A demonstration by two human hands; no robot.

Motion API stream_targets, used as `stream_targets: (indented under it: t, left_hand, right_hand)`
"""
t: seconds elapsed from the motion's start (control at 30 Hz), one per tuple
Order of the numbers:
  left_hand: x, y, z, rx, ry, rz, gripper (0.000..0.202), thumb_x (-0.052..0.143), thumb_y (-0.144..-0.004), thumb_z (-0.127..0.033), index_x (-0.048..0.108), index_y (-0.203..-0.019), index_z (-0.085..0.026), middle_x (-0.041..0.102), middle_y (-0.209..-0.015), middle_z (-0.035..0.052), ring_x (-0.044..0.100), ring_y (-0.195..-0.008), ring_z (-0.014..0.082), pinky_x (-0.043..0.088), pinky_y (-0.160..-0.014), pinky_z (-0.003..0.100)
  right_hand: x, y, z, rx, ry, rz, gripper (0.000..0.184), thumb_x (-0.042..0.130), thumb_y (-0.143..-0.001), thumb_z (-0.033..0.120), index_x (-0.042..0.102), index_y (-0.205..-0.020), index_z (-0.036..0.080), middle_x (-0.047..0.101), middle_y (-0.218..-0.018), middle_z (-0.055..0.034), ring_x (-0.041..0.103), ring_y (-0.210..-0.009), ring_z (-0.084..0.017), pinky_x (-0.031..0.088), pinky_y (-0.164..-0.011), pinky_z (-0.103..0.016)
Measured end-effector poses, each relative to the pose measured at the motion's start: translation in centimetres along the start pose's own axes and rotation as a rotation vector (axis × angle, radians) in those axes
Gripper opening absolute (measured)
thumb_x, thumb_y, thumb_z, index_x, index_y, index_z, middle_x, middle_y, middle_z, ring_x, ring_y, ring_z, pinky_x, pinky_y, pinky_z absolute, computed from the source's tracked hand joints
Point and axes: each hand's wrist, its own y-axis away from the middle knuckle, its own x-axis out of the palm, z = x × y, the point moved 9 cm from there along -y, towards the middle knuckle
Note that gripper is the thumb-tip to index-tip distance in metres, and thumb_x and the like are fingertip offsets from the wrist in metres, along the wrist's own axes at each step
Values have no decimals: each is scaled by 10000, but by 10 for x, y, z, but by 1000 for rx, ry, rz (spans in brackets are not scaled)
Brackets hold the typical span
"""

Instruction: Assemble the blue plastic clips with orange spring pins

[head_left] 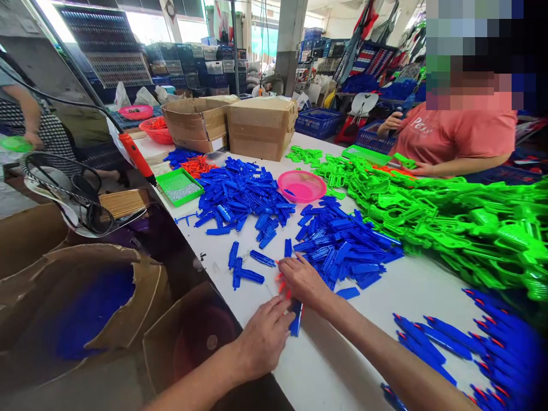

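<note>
My left hand [266, 338] is at the table's near edge, its fingers closed at the side of a blue plastic piece [295, 321] that points toward me. Just beyond it, my right hand [303, 279] bends over some small orange-red plastic pieces [282, 285], fingers curled down onto them. Both hands nearly touch, and their fingers partly hide what they grip. Several loose blue plastic pieces [249, 275] lie to the left of my right hand. A heap of blue pieces [338, 242] rises just past it.
Another blue heap [244, 191], a green tray [178, 187] of small metal parts and a pink basket [302, 187] stand farther back. Green plastic frames [462, 222] cover the right; blue pieces with red tips [445, 337] lie nearer. A co-worker [460, 134] sits opposite. An orange-red electric screwdriver [136, 157] hangs left.
</note>
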Motion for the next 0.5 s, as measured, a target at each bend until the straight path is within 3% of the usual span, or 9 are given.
stream_targets:
  t: [0.07,0.23,0.37,0.5]
  left_hand:
    - [-6,5,2,-27,49,-35,447,435,-907,-120,527,-1343,-153,581,-1399,158,496,-1353,272,480,-1091,489]
    - [-12,-7,36,-120,80,-131,465,387,-933,-110,478,-1386,-169,568,-1403,154,505,-1331,254,466,-1092,502]
    - [4,-40,50,-103,20,-56,444,404,-934,-137,494,-1368,-123,558,-1401,179,464,-1361,275,430,-1109,505]
    - [16,-55,45,-97,-26,16,461,446,-915,-166,501,-1373,-153,561,-1397,155,467,-1340,287,420,-1095,510]
  right_hand:
    - [-1,25,9,-34,-31,-38,275,450,-931,96,625,-1132,162,640,-1281,-126,569,-1219,-216,349,-1133,-435]
    - [-6,86,37,-147,-91,-264,282,447,-926,88,631,-1119,177,665,-1215,-124,566,-1197,-263,422,-1067,-489]
    - [8,126,60,-223,-75,-248,287,462,-901,58,641,-1084,185,672,-1230,-102,564,-1221,-263,384,-1106,-532]
    - [7,154,50,-136,-164,-166,271,445,-894,46,645,-1000,196,702,-1122,-89,582,-1199,-225,380,-1121,-490]
